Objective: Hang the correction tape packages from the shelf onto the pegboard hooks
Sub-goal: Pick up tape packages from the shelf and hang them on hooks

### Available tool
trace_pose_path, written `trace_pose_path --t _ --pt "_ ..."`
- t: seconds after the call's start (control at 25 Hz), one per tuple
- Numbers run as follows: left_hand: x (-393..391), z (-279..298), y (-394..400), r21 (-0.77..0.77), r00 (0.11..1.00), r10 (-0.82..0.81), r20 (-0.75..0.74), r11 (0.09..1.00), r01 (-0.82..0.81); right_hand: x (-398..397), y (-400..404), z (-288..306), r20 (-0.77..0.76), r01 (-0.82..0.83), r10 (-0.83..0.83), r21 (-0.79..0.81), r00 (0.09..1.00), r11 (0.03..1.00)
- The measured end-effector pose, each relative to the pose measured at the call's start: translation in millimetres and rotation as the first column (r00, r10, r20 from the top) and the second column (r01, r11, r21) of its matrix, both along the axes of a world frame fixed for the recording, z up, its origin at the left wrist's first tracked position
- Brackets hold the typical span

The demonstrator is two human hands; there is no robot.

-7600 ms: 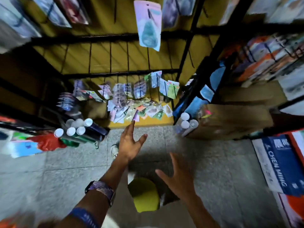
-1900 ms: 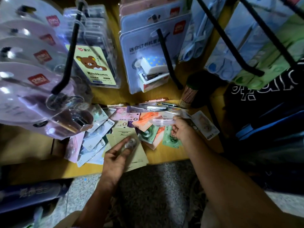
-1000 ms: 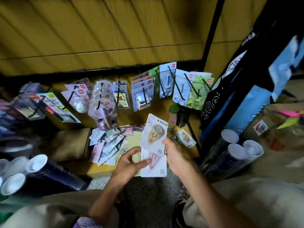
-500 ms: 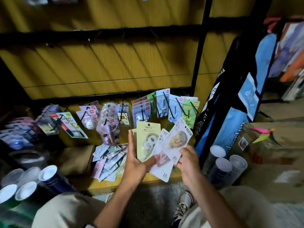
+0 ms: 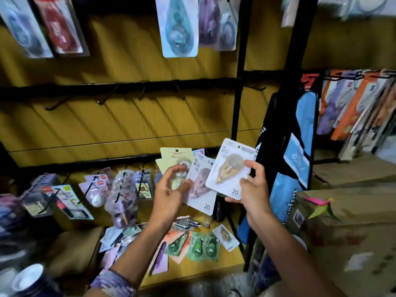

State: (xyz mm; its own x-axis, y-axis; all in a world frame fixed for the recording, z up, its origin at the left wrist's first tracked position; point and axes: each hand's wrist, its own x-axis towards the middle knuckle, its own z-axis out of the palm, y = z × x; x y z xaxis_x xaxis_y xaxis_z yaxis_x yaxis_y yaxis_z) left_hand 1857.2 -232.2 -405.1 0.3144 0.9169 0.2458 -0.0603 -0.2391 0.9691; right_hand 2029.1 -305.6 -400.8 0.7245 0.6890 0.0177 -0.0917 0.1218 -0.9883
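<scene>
right hand (image 5: 251, 189) now pinches the beige correction tape card (image 5: 230, 168) clear of the left hand (image 5: 171, 194)'s fanned packages (image 5: 200, 185), empty hooks (image 5: 107, 99) above — hanging next.

Correction tape packages (image 5: 194, 179) fanned in both hands before bare hooks (image 5: 107, 98)

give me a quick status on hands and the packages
Left hand holds a fan of packages. Right hand pinches one white package. Empty hooks above, nothing blocking them.
</scene>
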Motion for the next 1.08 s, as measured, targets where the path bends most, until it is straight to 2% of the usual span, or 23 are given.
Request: trace_pose_path --t 0.08,0.24,0.32,0.44,0.56,0.8,0.92,1.0,1.04,1.08 --pt "11.2 11.2 6.6 -0.004 1.0 0.001 0.02 1.0 -0.001 6.9 3.3 10.3 0.028 -0.004 0.003 0.026 1.0 1.0" --pt "39.1 32.4 6.4 -0.011 0.986 0.039 0.163 0.999 -0.038 12.8 23.2 22.9 0.114 0.122 -0.13 0.075 0.985 0.99" --pt "48.6 38.7 11.0 0.005 0.981 0.038 0.191 0.999 -0.04 16.2 31.7 33.7 0.177 0.138 -0.146 0.058 0.973 0.989" --pt "54.1 46.8 17.6 0.048 0.98 0.009 0.198 0.999 -0.019 18.8 28.7 54.2 0.351 0.082 -0.066 -0.031 0.934 0.996" --pt "54.0 51.9 15.0 0.115 0.985 -0.038 0.165 0.993 0.019 12.3 19.9 64.1 0.531 0.072 0.03 -0.171 0.847 0.983" --pt "45.5 54.6 7.8 0.175 0.986 -0.076 0.148 0.983 0.05 4.6 18.9 73.3 0.483 0.015 0.115 -0.256 0.868 0.966" --pt "43.9 50.4 8.6 0.19 0.99 -0.064 0.122 0.981 0.04 3.9 16.4 71.3 0.618 0.025 0.161 -0.28 0.77 0.96" --pt "45.6 51.5 9.1 0.159 0.983 -0.086 0.16 0.985 0.06 6.7 14.4 68.8 0.637 0.03 0.123 -0.224 0.761 0.974" --pt "46.4 54.4 10.0 0.127 0.978 -0.096 0.186 0.989 0.073 9.6 12.2 68.8 0.659 0.083 0.048 -0.165 0.751 0.983" --pt "47.8 57.9 12.3 0.086 0.975 -0.094 0.203 0.993 0.077 13.6 9.3 70.6 0.709 0.179 -0.06 -0.094 0.702 0.979"
